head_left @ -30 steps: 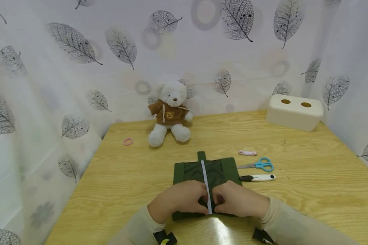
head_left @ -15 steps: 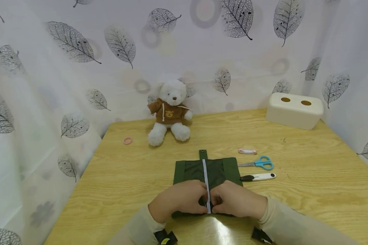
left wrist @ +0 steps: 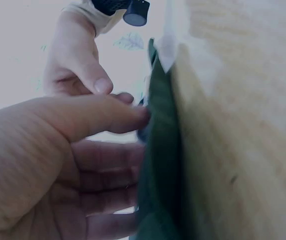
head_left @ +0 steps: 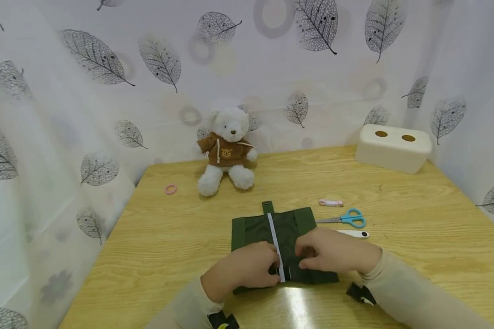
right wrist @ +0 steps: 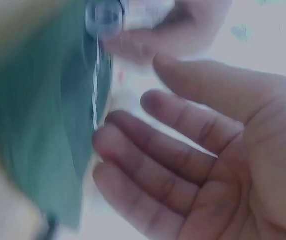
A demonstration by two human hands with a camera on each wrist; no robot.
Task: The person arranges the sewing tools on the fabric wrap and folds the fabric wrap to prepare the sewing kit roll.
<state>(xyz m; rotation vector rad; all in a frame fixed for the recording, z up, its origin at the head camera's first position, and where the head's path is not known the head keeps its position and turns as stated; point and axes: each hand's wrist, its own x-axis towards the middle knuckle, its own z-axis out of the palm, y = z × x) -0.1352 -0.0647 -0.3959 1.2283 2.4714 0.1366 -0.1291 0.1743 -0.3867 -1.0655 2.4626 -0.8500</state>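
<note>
A dark green fabric piece (head_left: 290,237) with a snap tab lies flat on the wooden table, a narrow pale strip (head_left: 274,233) running down its middle. My left hand (head_left: 253,265) rests on its near part, thumb and fingertips right at the strip. Seen from the left wrist, the thumb touches the green fabric (left wrist: 162,115), its fingers fairly straight. My right hand (head_left: 333,250) hovers over the fabric's right side, fingers loosely bent and holding nothing. In the right wrist view, a blurred round grey-blue thing (right wrist: 104,19) shows on the fabric beside the left hand.
Blue-handled scissors (head_left: 351,219) and a white-handled knife (head_left: 356,234), partly hidden by the right hand, lie to the right. Behind them is a small pink-and-white item (head_left: 330,203). Farther back are a pink ring (head_left: 170,189), a teddy bear (head_left: 230,151) and a cream box (head_left: 393,151).
My right hand has come away from the strip and moved right, now covering part of the knife. The fabric has turned slightly. The left hand stays at the strip.
</note>
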